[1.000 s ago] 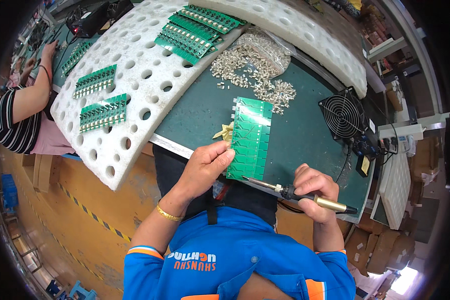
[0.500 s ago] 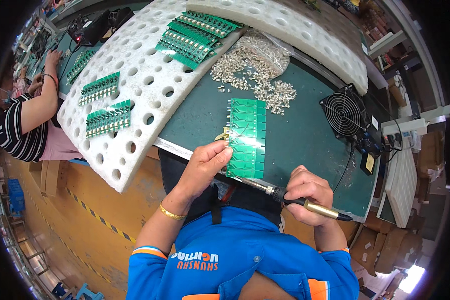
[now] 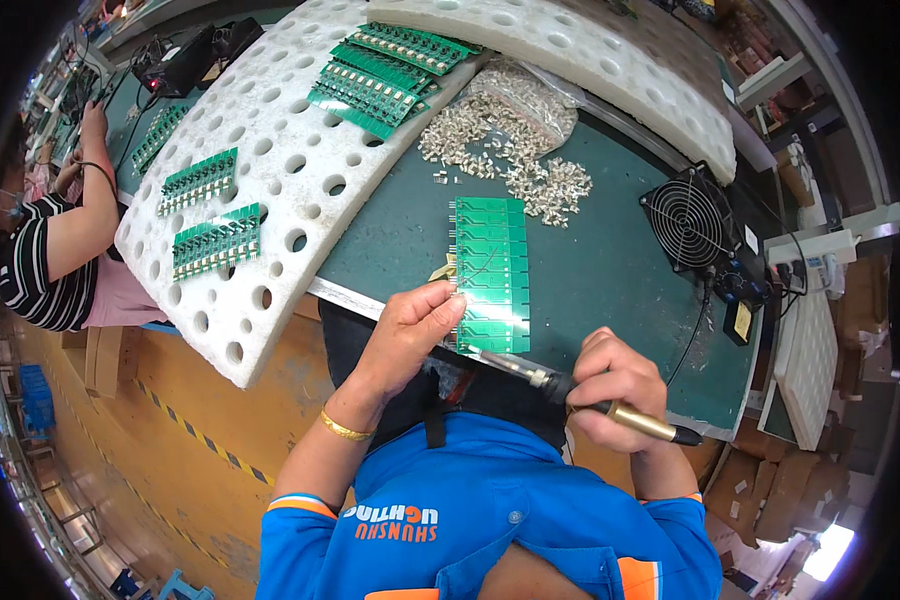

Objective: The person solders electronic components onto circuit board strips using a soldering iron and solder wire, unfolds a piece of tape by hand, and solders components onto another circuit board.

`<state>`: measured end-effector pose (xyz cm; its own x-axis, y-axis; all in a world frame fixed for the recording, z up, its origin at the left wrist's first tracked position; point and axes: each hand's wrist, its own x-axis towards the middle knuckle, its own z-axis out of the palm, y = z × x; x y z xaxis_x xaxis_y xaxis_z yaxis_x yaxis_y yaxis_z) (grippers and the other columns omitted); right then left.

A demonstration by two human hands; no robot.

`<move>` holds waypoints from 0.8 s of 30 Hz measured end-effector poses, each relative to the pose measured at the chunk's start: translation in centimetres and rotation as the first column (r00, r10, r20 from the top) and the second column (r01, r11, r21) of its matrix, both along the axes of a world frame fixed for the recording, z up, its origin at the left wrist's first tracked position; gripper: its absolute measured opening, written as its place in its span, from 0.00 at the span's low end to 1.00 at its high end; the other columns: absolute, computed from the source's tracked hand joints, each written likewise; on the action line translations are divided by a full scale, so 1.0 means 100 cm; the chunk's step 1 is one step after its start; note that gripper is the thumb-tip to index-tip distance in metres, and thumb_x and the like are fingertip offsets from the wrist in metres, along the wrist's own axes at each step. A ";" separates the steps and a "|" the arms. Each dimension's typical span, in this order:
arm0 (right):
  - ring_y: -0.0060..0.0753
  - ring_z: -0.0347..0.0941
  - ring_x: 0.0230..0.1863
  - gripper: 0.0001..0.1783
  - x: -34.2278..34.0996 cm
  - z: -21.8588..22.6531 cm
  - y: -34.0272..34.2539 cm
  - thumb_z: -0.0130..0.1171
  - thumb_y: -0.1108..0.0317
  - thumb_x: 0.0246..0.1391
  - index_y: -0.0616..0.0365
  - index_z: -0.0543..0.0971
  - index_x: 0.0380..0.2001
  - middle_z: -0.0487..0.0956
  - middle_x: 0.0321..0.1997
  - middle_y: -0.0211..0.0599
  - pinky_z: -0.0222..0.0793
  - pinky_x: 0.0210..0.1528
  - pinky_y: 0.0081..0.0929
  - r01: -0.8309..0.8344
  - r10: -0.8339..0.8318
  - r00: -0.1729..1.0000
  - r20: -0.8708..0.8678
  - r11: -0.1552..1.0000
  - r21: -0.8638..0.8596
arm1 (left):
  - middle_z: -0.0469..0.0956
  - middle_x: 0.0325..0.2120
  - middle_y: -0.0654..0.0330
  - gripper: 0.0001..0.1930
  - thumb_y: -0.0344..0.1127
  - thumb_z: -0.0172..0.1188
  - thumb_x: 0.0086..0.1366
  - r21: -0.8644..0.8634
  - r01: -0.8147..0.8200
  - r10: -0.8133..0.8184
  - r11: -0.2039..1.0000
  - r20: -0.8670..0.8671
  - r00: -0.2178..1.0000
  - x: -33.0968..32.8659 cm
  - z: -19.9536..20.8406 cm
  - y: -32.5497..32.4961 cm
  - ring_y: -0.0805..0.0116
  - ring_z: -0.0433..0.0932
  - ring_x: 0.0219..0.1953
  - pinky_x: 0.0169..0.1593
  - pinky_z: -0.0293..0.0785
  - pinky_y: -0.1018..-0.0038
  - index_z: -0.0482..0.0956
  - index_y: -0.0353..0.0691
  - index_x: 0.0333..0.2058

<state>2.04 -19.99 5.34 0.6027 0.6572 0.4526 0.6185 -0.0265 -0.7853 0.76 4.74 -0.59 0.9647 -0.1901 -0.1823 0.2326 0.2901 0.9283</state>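
Observation:
My left hand (image 3: 407, 335) pinches the left edge of a green circuit board panel (image 3: 492, 265) between thumb and fingers. The panel stands lengthwise away from me, over the near edge of the table. My right hand (image 3: 618, 388) is wrapped around a soldering iron (image 3: 642, 421) with a black and gold handle. Its metal tip points left and lies at the panel's near left corner; whether it touches cannot be made out. A thin dark wire or lead crosses the panel's face. Just beyond the panel lies a heap of small white connectors (image 3: 550, 190).
Left, a white foam sheet with holes (image 3: 270, 215) carries several circuit boards (image 3: 370, 85). Another foam strip (image 3: 660, 100) lies along the back. A black fan (image 3: 685, 222) stands at the right beside a cabled box (image 3: 738, 285). A co-worker (image 3: 60, 235) sits at far left.
The panel and the iron's tip have shifted very slightly, the tip a little up and left at the near corner. Both grips look the same.

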 end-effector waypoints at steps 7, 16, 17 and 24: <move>0.31 0.65 0.27 0.22 -0.016 -0.023 -0.004 0.54 0.48 0.57 0.60 0.75 0.36 0.69 0.29 0.38 0.60 0.27 0.26 0.228 -0.207 0.967 -0.146 0.963 0.145 | 0.73 0.26 0.69 0.12 0.37 0.52 0.68 0.057 -0.006 0.006 0.998 0.008 1.000 -0.008 0.003 -0.005 0.84 0.67 0.29 0.34 0.66 0.83 0.76 0.32 0.37; 0.30 0.67 0.28 0.15 -0.043 -0.046 -0.011 0.63 0.61 0.51 0.59 0.75 0.36 0.71 0.30 0.41 0.62 0.28 0.24 0.348 -0.320 0.930 -0.181 0.925 0.154 | 0.76 0.29 0.66 0.11 0.32 0.56 0.65 0.062 -0.199 0.196 0.978 0.049 0.979 -0.031 0.004 -0.023 0.85 0.70 0.30 0.35 0.66 0.85 0.73 0.31 0.42; 0.31 0.67 0.28 0.13 -0.046 -0.048 -0.012 0.62 0.63 0.52 0.60 0.74 0.36 0.71 0.31 0.42 0.63 0.28 0.25 0.351 -0.321 0.926 -0.200 0.926 0.141 | 0.77 0.30 0.65 0.11 0.31 0.57 0.64 0.052 -0.251 0.248 0.967 0.048 0.968 -0.033 0.000 -0.026 0.84 0.70 0.31 0.35 0.65 0.86 0.73 0.31 0.43; 0.28 0.69 0.22 0.14 -0.060 -0.057 -0.012 0.56 0.60 0.58 0.63 0.74 0.35 0.72 0.26 0.41 0.65 0.22 0.23 0.382 -0.337 0.916 -0.217 0.897 0.222 | 0.76 0.31 0.64 0.12 0.29 0.57 0.64 0.011 -0.371 0.371 0.928 0.041 0.928 -0.037 -0.005 -0.042 0.83 0.71 0.32 0.35 0.64 0.85 0.71 0.31 0.44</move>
